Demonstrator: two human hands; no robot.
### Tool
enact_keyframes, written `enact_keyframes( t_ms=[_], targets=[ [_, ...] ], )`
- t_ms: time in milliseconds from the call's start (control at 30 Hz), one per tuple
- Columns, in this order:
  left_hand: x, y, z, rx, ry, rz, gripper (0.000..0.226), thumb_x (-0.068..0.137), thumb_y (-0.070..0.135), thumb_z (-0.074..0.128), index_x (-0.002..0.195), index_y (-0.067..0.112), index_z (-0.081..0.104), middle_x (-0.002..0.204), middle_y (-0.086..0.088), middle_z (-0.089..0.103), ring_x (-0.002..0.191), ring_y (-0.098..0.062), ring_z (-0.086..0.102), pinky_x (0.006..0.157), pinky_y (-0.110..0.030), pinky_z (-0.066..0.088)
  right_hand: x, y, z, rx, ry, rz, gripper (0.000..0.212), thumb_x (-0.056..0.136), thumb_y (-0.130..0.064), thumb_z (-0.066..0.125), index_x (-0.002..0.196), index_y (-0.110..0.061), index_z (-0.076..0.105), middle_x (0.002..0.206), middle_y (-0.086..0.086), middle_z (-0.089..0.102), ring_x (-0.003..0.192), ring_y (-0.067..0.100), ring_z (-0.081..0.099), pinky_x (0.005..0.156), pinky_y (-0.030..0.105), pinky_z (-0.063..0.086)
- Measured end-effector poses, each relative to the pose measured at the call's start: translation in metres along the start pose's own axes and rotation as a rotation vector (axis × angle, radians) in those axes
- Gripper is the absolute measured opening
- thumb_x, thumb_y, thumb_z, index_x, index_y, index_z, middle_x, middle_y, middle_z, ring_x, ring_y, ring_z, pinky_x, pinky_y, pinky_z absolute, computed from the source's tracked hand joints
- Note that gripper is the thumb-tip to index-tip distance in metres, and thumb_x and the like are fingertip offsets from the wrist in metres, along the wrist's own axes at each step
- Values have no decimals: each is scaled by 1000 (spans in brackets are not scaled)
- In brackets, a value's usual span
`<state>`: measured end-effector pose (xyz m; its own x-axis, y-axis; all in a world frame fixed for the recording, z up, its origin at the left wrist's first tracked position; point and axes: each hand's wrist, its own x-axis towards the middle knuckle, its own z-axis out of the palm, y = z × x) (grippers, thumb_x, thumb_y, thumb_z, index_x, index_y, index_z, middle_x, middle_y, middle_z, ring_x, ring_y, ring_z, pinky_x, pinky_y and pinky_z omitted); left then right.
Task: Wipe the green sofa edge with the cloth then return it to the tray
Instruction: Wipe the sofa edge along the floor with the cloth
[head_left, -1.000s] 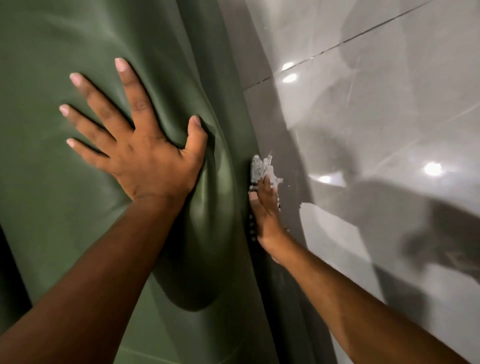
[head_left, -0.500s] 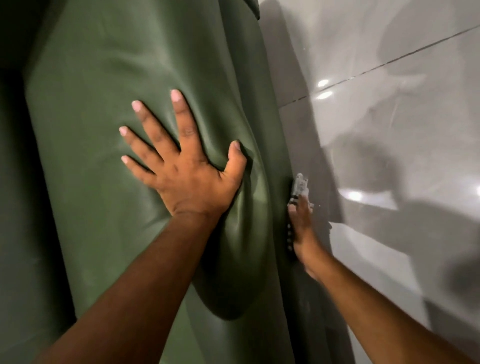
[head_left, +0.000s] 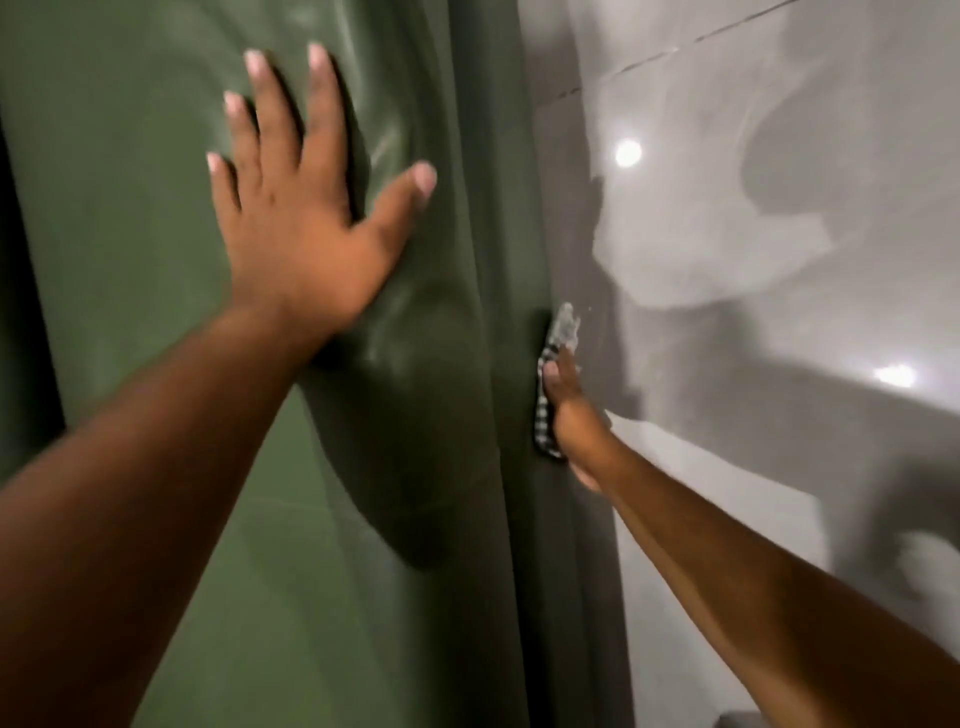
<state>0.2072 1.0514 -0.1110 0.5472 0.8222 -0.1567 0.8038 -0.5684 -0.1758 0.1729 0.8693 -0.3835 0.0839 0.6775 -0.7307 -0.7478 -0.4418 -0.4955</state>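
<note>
Your left hand (head_left: 306, 223) lies spread flat, gripping nothing, on the smooth green leather-look sofa (head_left: 156, 415), likely to brace you. Further out, your right hand (head_left: 569, 410) clasps the small grey-and-white checked cloth (head_left: 558, 358), pressing it against the sofa's side edge. Beyond that is only glossy grey tiled floor (head_left: 779, 234). No tray in sight.

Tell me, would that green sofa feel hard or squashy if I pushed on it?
Probably squashy: the green sofa dents and creases around the flat left hand pressing it. Its sheen suggests a smooth, perhaps slightly slippery cover. The cloth under the right hand moulds to the sofa's side, so it is likely floppy.
</note>
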Motion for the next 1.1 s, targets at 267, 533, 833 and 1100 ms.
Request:
enact_keyframes(
  t_ms=[267,533,833,1100],
  targets=[
    [-77,5,23,-45,98,-51,89,85,71,38,159,31,8,168,-9,3,154,-37,-1,118,-64,7,-137,59,20,-37,157,178,71,91,-68,28,152,-40,6,164,-9,9,149,19,17,122,53,16],
    [-79,3,40,-37,232,-29,89,88,71,37,159,23,13,166,-18,9,152,-43,5,118,-65,6,-98,-23,54,-216,147,-156,46,105,-37,29,136,-45,-4,165,-6,-12,150,15,-16,123,43,-11],
    [-78,6,43,-6,277,-37,91,88,73,33,158,17,18,164,-23,15,151,-45,11,118,-65,10,-3,-88,22,-68,131,-109,68,97,-54,27,154,-19,15,163,13,19,150,30,21,122,42,21],
    [-79,6,43,20,264,-51,90,86,72,37,158,23,16,165,-20,13,152,-43,9,118,-65,10,-99,31,31,-62,160,193,76,71,-91,37,140,-64,18,151,-14,28,146,21,22,116,47,24]
  ],
)
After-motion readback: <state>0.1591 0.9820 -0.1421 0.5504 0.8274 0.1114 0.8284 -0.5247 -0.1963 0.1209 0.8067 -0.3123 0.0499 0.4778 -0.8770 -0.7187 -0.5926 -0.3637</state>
